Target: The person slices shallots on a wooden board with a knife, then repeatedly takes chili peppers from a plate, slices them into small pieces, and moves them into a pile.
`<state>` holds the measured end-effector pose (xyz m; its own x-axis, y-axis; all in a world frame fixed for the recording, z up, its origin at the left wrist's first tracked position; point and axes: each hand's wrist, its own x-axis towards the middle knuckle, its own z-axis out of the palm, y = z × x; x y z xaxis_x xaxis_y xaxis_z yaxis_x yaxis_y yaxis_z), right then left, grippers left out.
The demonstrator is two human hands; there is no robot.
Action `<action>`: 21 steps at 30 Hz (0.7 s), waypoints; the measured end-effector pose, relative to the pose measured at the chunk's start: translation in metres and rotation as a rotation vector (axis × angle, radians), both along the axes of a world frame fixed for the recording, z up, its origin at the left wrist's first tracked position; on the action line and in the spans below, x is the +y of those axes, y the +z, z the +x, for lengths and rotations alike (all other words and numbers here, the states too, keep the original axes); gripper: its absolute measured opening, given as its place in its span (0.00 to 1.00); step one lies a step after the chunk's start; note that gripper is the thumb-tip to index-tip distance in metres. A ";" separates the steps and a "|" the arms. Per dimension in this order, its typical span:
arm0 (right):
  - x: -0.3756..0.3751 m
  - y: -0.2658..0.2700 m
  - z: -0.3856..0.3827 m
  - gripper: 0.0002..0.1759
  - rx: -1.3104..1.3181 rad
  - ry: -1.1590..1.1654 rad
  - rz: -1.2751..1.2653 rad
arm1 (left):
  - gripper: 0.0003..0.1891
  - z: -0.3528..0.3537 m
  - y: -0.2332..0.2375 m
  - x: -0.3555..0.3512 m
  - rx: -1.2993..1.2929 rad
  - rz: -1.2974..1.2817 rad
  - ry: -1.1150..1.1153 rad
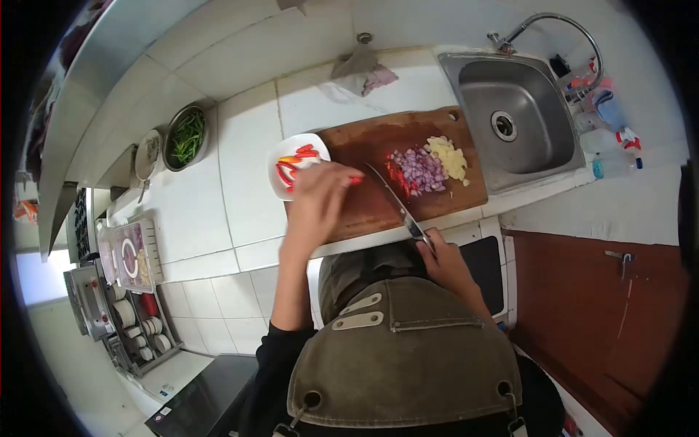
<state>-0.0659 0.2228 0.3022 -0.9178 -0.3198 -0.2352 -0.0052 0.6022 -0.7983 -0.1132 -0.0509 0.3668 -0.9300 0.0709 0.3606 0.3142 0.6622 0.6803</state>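
Observation:
My left hand (320, 195) is closed with a red chili (355, 180) at its fingertips, above the left part of the wooden cutting board (357, 146). Just behind that hand, a white bowl (275, 155) holds several red and orange chilies (298, 155), partly hidden by the hand. In my right hand (441, 256) is the handle of a kitchen knife (397, 204), its blade slanting up and left over the board. Chopped red chili (397, 177), diced purple shallots (420, 171) and chopped pale yellow pieces, perhaps garlic (449, 158), lie together on the board's right side.
A steel sink (539, 160) with a curved tap (561, 16) adjoins the board on the right, with bottles (615, 164) beyond it. Green chilies (188, 136) fill a metal bowl at the left. A crumpled plastic bag (354, 71) lies near the wall. A clear plastic container (135, 255) sits further left.

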 end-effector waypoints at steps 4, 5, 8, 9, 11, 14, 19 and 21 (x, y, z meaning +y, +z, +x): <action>0.002 -0.005 -0.003 0.11 0.020 0.001 -0.039 | 0.07 0.004 -0.053 0.037 -0.133 -0.005 -0.120; 0.003 -0.008 -0.004 0.10 0.083 -0.015 -0.049 | 0.07 0.005 -0.067 0.041 -0.176 -0.019 -0.149; 0.008 -0.016 -0.008 0.10 0.155 -0.004 -0.081 | 0.07 0.000 -0.090 0.048 -0.172 -0.104 -0.127; 0.009 -0.014 -0.009 0.10 0.155 -0.004 -0.081 | 0.07 -0.002 -0.091 0.048 -0.172 -0.104 -0.126; 0.010 -0.011 -0.010 0.10 0.088 -0.009 -0.029 | 0.08 -0.005 -0.092 0.045 -0.001 -0.204 -0.089; 0.009 -0.012 -0.009 0.09 0.106 0.005 -0.029 | 0.11 0.000 -0.076 0.044 0.037 -0.169 -0.015; 0.005 -0.019 -0.004 0.10 0.210 0.023 -0.031 | 0.11 0.019 -0.085 0.034 -0.104 -0.105 0.084; 0.004 -0.020 -0.004 0.10 0.232 0.012 -0.063 | 0.09 0.021 -0.093 0.036 -0.101 0.004 0.164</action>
<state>-0.0694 0.2272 0.2823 -0.9410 -0.3385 0.0024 -0.1999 0.5498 -0.8110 -0.0925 -0.0148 0.2734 -0.9605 -0.0857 0.2649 0.1326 0.6958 0.7059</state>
